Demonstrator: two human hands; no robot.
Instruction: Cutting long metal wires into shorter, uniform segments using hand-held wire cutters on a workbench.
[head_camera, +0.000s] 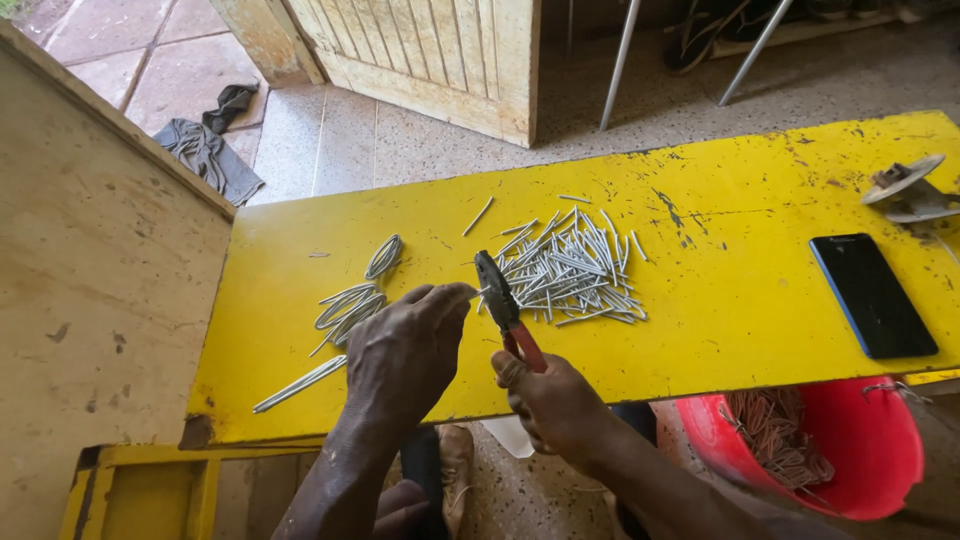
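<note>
My right hand (548, 400) grips the red handles of a pair of pliers (500, 300), whose dark jaws point away over the yellow table (740, 300). My left hand (405, 350) pinches a short piece of pale wire (478, 293) and holds it at the jaws. Just beyond the pliers lies a pile of several short cut wire pieces (575, 270). To the left of my left hand lie loops of longer wire (355, 300) and one straight doubled length (300, 383).
A black phone (872, 295) lies on the table's right part, with a grey metal piece (905, 190) behind it. A red bucket (860, 450) holding brown strands stands below the table at right. A wooden board (90, 300) rises at left. Cloth (210, 150) lies on the floor.
</note>
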